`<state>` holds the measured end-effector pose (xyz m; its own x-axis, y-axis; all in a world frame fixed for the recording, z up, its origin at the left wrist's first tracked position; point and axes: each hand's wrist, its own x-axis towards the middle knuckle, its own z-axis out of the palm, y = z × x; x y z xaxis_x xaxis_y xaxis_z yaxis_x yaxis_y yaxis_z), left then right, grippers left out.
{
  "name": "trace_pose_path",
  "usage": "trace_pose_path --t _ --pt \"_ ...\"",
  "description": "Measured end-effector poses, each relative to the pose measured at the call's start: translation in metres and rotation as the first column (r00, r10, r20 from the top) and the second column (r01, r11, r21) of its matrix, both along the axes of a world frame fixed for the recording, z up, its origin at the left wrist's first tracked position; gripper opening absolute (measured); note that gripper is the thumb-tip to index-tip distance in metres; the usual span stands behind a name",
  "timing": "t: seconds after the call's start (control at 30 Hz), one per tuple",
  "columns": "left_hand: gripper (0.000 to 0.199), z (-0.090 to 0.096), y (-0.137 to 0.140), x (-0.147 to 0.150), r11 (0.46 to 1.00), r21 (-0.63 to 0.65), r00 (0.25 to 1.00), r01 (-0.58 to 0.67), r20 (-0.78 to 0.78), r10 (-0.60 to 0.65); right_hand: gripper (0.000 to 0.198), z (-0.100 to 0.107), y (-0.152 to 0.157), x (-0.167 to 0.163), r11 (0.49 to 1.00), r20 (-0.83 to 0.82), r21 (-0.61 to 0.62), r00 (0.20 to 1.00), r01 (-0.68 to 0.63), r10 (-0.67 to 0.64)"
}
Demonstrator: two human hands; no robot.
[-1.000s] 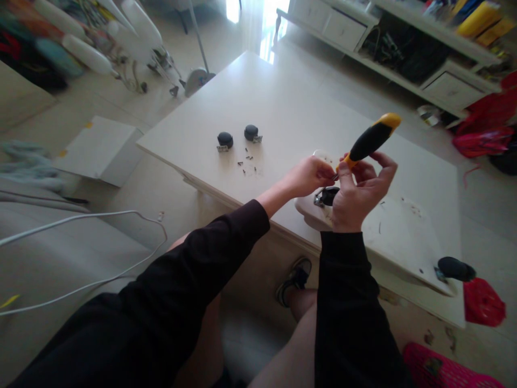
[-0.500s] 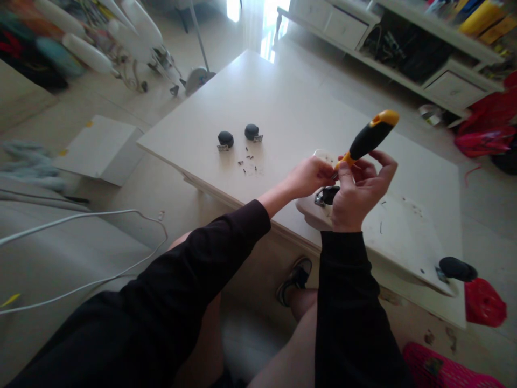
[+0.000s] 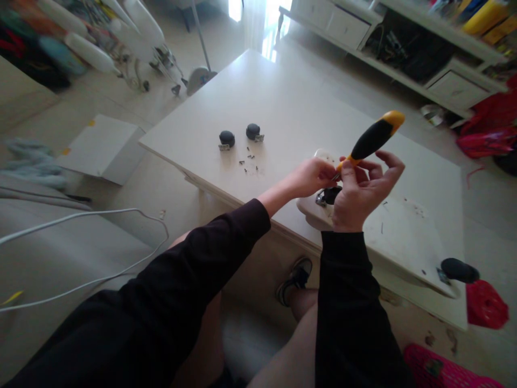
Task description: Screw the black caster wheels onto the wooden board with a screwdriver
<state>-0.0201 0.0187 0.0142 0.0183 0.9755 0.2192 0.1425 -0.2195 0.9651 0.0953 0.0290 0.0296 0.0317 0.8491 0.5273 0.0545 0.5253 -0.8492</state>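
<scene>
My right hand (image 3: pixel 357 191) has thumb and fingers closed around the yellow lower part of a black-and-yellow screwdriver (image 3: pixel 372 136). The tool leans up to the right, its shaft pointing down-left. At the shaft's lower end my left hand (image 3: pixel 314 177) is closed in a pinch; what lies between its fingertips is hidden. Just under both hands, a black caster (image 3: pixel 332 195) with a metal plate sits on a white base piece (image 3: pixel 311 210), partly covered by my right hand. A further caster (image 3: pixel 459 269) stands at the right end of the white piece.
Two loose casters, one (image 3: pixel 226 139) left of the other (image 3: pixel 253 132), lie on the white table (image 3: pixel 291 102) beside several small screws (image 3: pixel 250 157). A white box (image 3: pixel 100 148) is on the floor to the left. A red bag (image 3: pixel 487 304) is past the table's right corner.
The screwdriver handle and my right hand have shifted slightly right in the picture. The view has moved a little too; both hands keep their holds.
</scene>
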Motion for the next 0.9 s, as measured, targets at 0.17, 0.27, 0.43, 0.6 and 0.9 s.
trace_pose_path --t 0.17,0.27,0.43,0.6,0.9 --pt "0.008 0.005 -0.002 0.001 0.999 -0.043 0.999 0.013 0.030 -0.011 0.041 0.001 -0.001 0.000 0.998 -0.025 0.049 0.999 -0.026 0.027" --pt "0.005 0.006 -0.002 0.001 0.998 -0.052 0.999 0.023 0.050 -0.020 0.039 0.001 0.000 0.001 0.998 -0.017 0.052 1.000 -0.019 0.020" --pt "0.020 0.002 -0.001 -0.008 0.991 -0.094 0.996 0.092 0.029 -0.089 0.042 0.006 0.000 0.004 0.993 -0.036 0.099 0.998 0.060 -0.056" --pt "0.027 0.002 -0.007 -0.011 0.954 -0.295 0.931 0.054 -0.330 -0.155 0.049 0.013 -0.001 0.011 0.969 0.015 0.158 0.981 0.189 -0.194" --pt "0.035 0.007 -0.013 -0.004 0.931 -0.365 0.840 0.014 -0.501 -0.209 0.046 0.011 0.007 0.023 0.964 0.082 0.144 0.968 0.224 -0.237"
